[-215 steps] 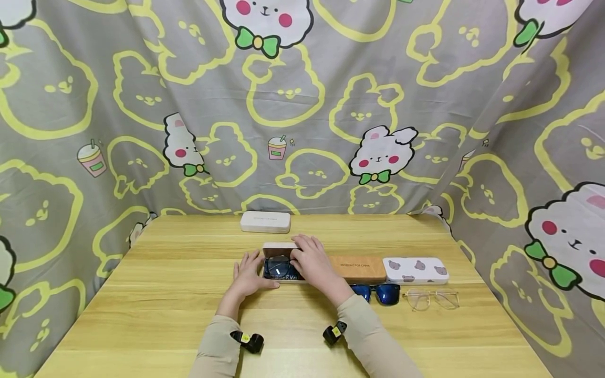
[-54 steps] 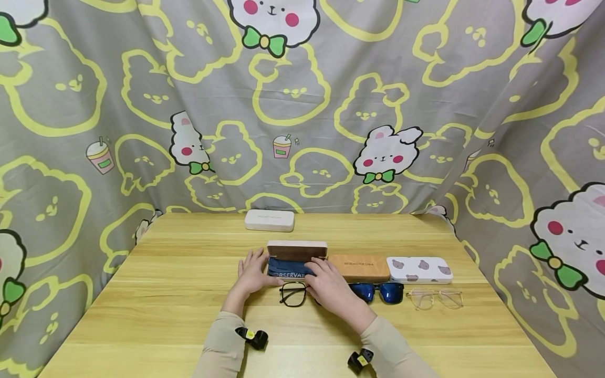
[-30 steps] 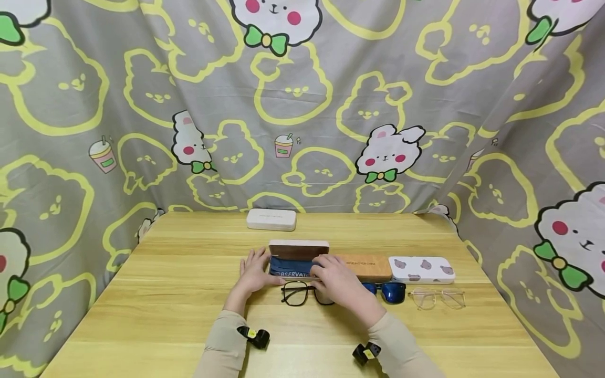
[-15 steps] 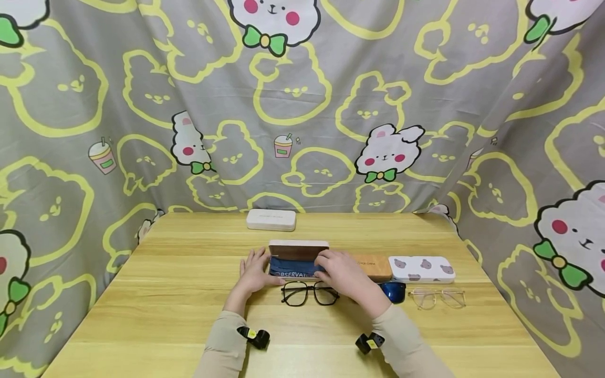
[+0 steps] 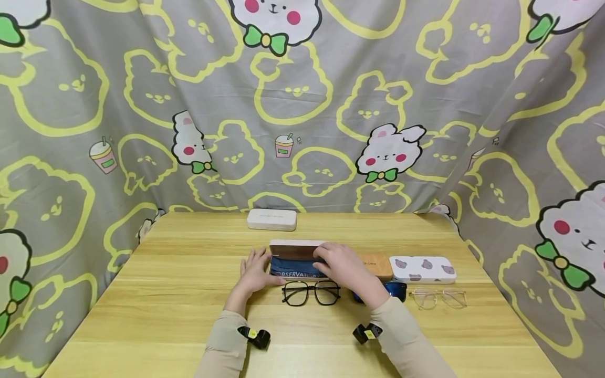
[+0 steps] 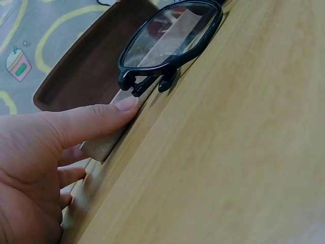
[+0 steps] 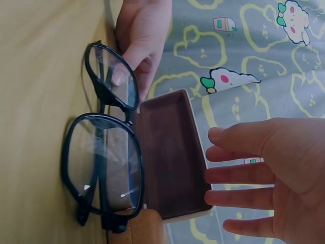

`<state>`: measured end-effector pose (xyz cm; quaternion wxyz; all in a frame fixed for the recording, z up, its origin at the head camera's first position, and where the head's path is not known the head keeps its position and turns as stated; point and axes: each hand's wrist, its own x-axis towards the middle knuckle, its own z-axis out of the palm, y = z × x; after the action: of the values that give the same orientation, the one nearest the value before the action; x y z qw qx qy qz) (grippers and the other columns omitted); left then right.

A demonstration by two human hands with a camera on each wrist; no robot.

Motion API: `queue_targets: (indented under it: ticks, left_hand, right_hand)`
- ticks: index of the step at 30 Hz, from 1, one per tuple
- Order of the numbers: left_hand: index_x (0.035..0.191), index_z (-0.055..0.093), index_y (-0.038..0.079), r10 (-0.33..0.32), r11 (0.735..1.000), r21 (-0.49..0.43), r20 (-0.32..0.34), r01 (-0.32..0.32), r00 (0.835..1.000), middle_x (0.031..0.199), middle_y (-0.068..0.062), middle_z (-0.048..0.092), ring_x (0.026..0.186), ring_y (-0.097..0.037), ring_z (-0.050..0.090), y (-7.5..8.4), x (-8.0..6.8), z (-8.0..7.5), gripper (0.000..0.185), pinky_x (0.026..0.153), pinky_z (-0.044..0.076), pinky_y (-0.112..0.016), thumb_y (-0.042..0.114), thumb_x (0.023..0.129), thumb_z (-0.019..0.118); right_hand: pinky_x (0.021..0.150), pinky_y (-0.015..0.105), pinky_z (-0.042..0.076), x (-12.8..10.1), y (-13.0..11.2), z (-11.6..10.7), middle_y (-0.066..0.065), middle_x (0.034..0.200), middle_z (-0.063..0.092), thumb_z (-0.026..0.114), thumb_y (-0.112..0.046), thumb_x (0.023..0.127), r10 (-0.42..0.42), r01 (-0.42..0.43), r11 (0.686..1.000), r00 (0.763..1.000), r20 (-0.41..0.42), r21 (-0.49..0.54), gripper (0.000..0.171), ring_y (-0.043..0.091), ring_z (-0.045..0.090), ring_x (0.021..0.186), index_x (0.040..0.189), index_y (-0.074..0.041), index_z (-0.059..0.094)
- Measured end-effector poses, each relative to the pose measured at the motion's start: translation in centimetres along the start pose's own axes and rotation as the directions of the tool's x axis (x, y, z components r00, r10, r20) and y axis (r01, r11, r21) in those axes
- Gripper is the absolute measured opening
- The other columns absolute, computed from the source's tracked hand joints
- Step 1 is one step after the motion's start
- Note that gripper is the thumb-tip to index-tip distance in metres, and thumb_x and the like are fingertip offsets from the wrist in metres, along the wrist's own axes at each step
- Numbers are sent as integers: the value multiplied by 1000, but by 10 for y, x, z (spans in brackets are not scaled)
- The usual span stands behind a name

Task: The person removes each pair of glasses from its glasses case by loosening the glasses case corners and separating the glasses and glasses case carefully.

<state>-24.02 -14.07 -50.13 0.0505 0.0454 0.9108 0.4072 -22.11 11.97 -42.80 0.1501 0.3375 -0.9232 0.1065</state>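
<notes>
Head view: black-framed glasses [image 5: 311, 292] lie on the wooden table [image 5: 156, 320] just in front of an open glasses case [image 5: 296, 259].
Left hand [image 5: 254, 273] rests flat with straight fingers against the case's left end, thumb along its near edge; right hand [image 5: 344, 266] hovers with fingers spread at the raised lid's right end, holding nothing. Right of it sit a wood-grain case [image 5: 376, 264], blue sunglasses [image 5: 394, 289], a bear-print case [image 5: 423, 269] and clear glasses [image 5: 437, 298]; farther back lies a white case [image 5: 271, 219].

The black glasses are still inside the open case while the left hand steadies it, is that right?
Not quite. The black glasses lie on the table just in front of the open case, not inside it, as the head view shows. The left hand does steady the case at its left end.
</notes>
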Motion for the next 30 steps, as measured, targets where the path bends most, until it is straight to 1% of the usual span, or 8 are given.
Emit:
queue_targets:
  ticks: [5,11,18,25,30]
  left_hand:
    - [145,44,4,-2,1000,0,1,2,1000,161,-16,23,151,-41,-2,0,0,0,96,118,-12,-62,31,65,90]
    - [145,44,3,-2,1000,1,0,2,1000,161,-16,23,151,-41,-2,0,-1,-1,97,118,-12,-62,32,65,90]
    - [144,45,3,3,1000,-1,-5,-3,1000,161,-16,23,151,-41,-2,0,-1,0,97,118,-12,-62,32,64,90]
    - [145,44,3,-2,1000,3,-5,2,1000,161,-16,23,151,-40,-2,-1,0,0,97,118,-12,-62,32,65,90]
    - [146,43,4,-1,1000,4,-1,1,1000,161,-15,23,151,-40,-2,-2,1,0,98,118,-12,-62,33,65,90]
  right_hand:
    - [68,29,56,8,-1,-3,1,99,72,68,-29,91,11,-11,1000,1000,-1,19,21,12,67,77,104,-13,71]
    - [71,33,57,16,-2,-7,3,101,73,68,-27,92,26,-26,998,1000,3,50,20,16,69,82,104,-12,71]
    - [74,34,58,23,2,-8,1,101,73,66,-27,93,45,-44,995,999,-9,84,19,17,70,86,104,-13,72]
    - [75,36,57,29,8,-4,1,99,73,66,-29,93,82,-78,991,996,-32,106,20,17,69,85,104,-13,72]
    - [76,35,57,33,13,2,0,99,72,65,-30,94,116,-113,986,993,-18,125,18,16,69,85,102,-15,71]
